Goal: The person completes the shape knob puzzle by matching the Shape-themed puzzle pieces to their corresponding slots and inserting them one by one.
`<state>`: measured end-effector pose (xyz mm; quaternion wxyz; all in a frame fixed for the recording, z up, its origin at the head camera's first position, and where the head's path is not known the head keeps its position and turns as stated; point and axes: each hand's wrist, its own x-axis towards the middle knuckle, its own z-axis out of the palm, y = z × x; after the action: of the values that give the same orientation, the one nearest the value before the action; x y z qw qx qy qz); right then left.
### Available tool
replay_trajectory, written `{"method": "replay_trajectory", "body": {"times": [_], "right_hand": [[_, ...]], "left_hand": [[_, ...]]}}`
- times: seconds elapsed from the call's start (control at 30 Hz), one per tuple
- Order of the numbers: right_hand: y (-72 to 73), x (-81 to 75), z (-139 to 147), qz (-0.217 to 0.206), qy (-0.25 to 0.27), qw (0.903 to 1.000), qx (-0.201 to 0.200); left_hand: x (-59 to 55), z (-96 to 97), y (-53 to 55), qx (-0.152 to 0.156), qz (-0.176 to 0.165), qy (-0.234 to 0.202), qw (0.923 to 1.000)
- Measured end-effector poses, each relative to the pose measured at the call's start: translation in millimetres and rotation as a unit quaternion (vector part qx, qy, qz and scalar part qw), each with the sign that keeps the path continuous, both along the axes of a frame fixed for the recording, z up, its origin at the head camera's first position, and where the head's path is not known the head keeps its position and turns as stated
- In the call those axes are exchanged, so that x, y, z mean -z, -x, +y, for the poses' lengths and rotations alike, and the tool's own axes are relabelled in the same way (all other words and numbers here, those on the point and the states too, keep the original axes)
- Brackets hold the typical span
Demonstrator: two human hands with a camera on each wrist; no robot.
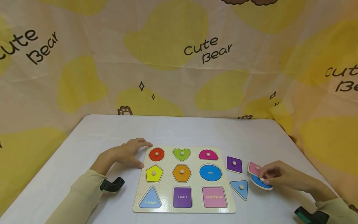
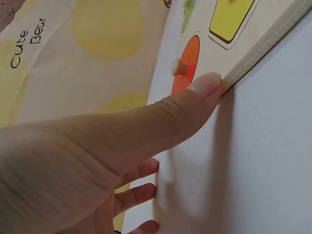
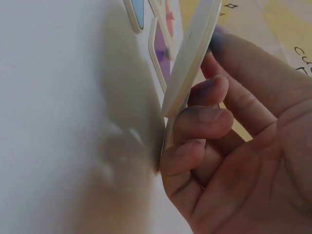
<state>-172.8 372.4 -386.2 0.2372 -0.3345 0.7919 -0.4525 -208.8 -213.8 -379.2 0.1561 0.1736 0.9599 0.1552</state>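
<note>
My right hand (image 1: 285,175) pinches the knob of a blue oval puzzle piece (image 1: 260,183), which is tilted above the table in the right wrist view. Partly behind the fingers lies a pink rectangular piece (image 1: 254,168). My left hand (image 1: 127,153) touches the left edge of the wooden puzzle board (image 1: 167,183), thumb (image 2: 207,85) against its side and the other fingers spread near its top corner. The board's oval slot (image 1: 210,173) shows bare blue, as do its triangle, square and rectangle slots in their own colours. Knobbed pieces fill the other slots, among them a red circle (image 1: 157,154).
Right of the board lie a purple square piece (image 1: 234,164) and a light blue triangle piece (image 1: 241,188), knobs up. All of it is on a white table (image 1: 179,130). A patterned yellow cloth (image 1: 167,77) hangs behind.
</note>
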Motion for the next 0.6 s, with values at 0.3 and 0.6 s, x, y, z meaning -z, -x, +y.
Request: {"method": "replay_trajectory", "body": {"times": [0.3, 0.6], "right_hand": [[2.0, 1.1, -26.9, 0.019, 0.013, 0.9997, -0.004], [4.1, 1.8, -50.6, 0.046, 0.004, 0.9989, 0.011]], "left_hand": [[0.3, 0.0, -0.3, 0.0, 0.001, 0.002, 1.0], [-1.3, 0.1, -1.0, -0.001, -0.002, 0.001, 1.0]]}}
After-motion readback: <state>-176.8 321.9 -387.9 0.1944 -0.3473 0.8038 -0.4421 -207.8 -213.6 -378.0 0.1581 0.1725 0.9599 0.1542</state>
